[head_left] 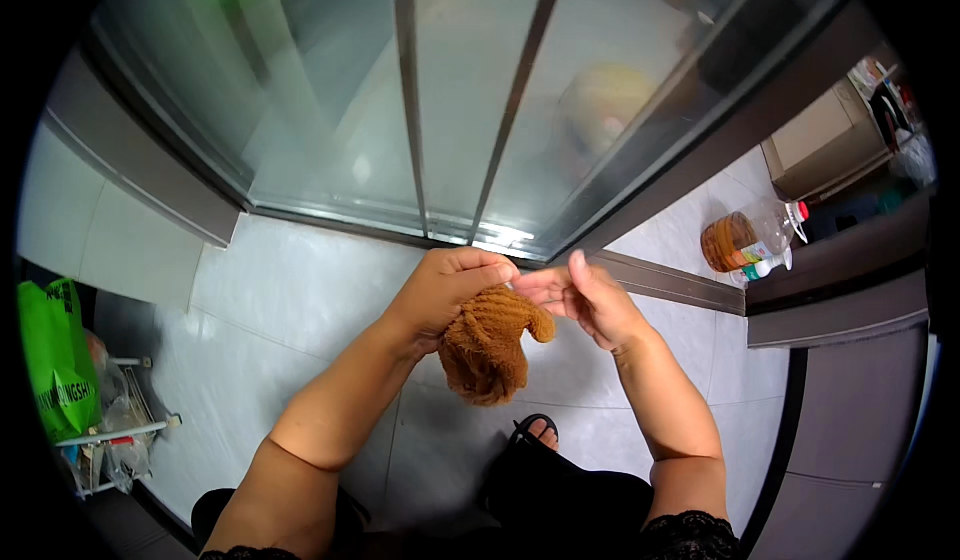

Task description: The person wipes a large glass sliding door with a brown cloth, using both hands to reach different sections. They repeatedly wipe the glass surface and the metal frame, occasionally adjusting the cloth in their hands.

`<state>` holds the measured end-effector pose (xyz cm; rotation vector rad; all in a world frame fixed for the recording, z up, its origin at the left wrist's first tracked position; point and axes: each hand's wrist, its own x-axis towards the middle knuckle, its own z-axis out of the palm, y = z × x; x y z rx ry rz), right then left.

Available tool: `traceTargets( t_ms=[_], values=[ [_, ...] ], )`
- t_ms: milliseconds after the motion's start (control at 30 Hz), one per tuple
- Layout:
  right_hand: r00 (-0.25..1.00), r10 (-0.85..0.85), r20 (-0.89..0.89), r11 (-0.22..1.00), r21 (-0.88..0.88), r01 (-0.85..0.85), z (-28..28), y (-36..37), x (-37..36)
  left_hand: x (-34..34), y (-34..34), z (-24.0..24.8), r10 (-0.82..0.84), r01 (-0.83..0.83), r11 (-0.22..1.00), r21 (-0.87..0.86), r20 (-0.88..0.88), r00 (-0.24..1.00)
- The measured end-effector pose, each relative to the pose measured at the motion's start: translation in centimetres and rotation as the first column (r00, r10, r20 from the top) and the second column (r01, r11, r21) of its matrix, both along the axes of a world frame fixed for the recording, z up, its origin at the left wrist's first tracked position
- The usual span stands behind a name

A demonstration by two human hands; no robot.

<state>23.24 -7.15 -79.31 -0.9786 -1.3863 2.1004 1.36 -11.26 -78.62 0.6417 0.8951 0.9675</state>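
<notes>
A brown, fuzzy cloth (490, 345) hangs bunched and folded in front of me, above the tiled floor. My left hand (455, 290) is closed on its upper part, thumb and fingers pinching the top edge. Close by on the right, my right hand (585, 302) is open, its thumb raised and fingers pointing toward the left fingertips. The right fingertips come near the cloth's top; whether they touch it I cannot tell. Ahead of both hands stands a glass sliding door (330, 110) with dark frames.
Past the door frame on the right stands a large clear bottle (735, 238) with a red cap and brownish liquid. At the left, a green bag (55, 360) sits on a white rack (125, 430). Grey tiles (270, 290) cover the floor; my sandalled foot (540, 430) is below.
</notes>
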Motion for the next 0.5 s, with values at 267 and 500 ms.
traceTargets(
  t_ms=[267, 500],
  values=[
    [0.821, -0.571, 0.006, 0.820, -0.055, 0.570, 1.1, -2.3, 9.8, 8.1, 2.1, 1.3, -0.208, 0.208, 0.978, -0.018, -0.014, 0.978],
    [0.796, -0.600, -0.079, 0.791, -0.206, 0.576, 0.7, -2.3, 14.6, 17.7, 5.5, 0.8, -0.346, 0.348, 0.927, 0.143, -0.039, 0.938]
  ],
)
